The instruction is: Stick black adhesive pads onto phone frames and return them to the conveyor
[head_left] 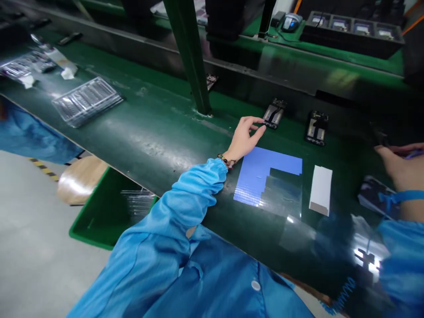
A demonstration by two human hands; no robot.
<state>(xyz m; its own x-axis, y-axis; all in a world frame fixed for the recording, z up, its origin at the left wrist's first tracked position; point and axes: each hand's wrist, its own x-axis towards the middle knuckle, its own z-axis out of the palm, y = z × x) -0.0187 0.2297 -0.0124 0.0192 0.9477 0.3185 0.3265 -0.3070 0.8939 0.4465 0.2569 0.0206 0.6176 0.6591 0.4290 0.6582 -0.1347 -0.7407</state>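
Note:
My left hand (245, 136) reaches over the green bench, thumb and index finger close to the lower end of a phone assembly (274, 114); a gap shows between the fingertips and nothing is held. A second phone assembly (317, 128) lies to the right. Below my left hand is a sheet of blue stickers (253, 176) on clear backing, with a white strip stack (321, 187) beside it. At the right edge, my right hand (402, 165) is blurred, a dark thin item at its fingertips and a blue band on the wrist.
A dark pouch-like item (376, 194) lies under my right wrist. A green post (190, 57) rises from the bench (149, 115). Clear trays (88, 101) sit at left, near another person's blue sleeve (29, 134). A green bin (99, 221) stands below; a black tray (353, 35) is on the shelf.

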